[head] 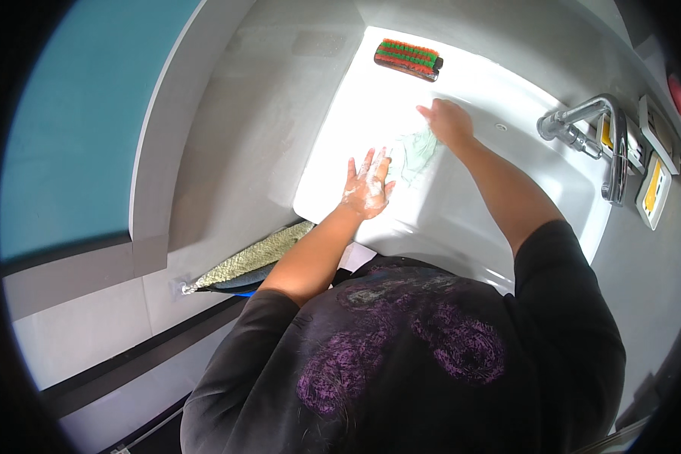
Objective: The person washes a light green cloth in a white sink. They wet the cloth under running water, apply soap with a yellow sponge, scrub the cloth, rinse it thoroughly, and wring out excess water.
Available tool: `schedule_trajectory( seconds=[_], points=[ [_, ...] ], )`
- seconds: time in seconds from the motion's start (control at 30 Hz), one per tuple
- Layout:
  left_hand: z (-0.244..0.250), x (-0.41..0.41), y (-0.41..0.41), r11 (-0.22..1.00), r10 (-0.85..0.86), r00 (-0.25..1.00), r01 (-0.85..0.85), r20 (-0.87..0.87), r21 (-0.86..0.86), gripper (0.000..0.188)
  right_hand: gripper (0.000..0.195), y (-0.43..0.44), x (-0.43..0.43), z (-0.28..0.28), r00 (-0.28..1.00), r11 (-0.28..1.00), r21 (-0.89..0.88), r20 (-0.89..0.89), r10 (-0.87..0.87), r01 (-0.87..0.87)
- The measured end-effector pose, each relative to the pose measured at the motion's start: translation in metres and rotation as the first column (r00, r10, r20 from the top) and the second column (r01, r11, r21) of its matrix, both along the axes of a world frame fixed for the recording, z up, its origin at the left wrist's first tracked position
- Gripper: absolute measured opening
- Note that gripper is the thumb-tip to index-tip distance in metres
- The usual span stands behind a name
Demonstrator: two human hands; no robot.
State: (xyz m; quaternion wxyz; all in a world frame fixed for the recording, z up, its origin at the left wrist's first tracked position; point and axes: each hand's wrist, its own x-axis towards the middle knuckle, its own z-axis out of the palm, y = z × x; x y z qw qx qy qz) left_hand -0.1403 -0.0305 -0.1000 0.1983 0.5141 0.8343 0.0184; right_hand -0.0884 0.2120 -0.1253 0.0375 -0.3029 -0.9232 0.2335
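Observation:
A thin, pale green wet cloth [421, 150] lies crumpled on the brightly lit left part of a white washbasin [476, 227]. My right hand [453, 122] is curled at the cloth's far right end, seemingly gripping it, with the thumb sticking out to the left. White suds cover the back of my left hand [369, 190]. That hand rests flat with fingers apart, its fingertips by the cloth's left edge; glare hides whether they touch it. Farther back, a scrubbing brush [408, 59] with red and green bristles lies bristles up on the basin.
A chrome faucet [616, 142] arches over the basin's right side. Soap dishes [654, 190] holding yellow items sit beyond it. Towels [255, 255] hang from a wall hook at the left. A grey wall [261, 125] borders the basin's left edge.

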Motion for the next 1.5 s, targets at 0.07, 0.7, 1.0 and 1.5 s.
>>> schedule_trajectory(
  seconds=[0.07,0.7,1.0,1.5],
  points=[
    [-0.005,-0.010,-0.008,0.999,0.020,1.000,-0.020,0.000,0.048,0.055,0.046,-0.002,0.014,0.022,0.988,0.979,-0.175,0.125,-0.085,0.106],
    [-0.031,-0.008,0.017,0.996,0.020,1.000,-0.020,0.004,0.085,0.073,0.035,-0.027,-0.011,-0.017,0.998,0.996,0.057,0.026,0.064,-0.066],
    [-0.015,-0.006,0.019,0.999,-0.036,0.999,0.036,-0.027,0.011,0.058,0.016,-0.032,-0.003,-0.022,0.973,0.955,0.202,-0.035,0.229,-0.217],
    [0.009,-0.001,0.035,0.917,-0.257,0.954,0.190,-0.155,-0.351,0.061,0.010,-0.127,0.031,-0.013,0.870,0.938,0.172,-0.353,0.344,-0.301]
  ],
)
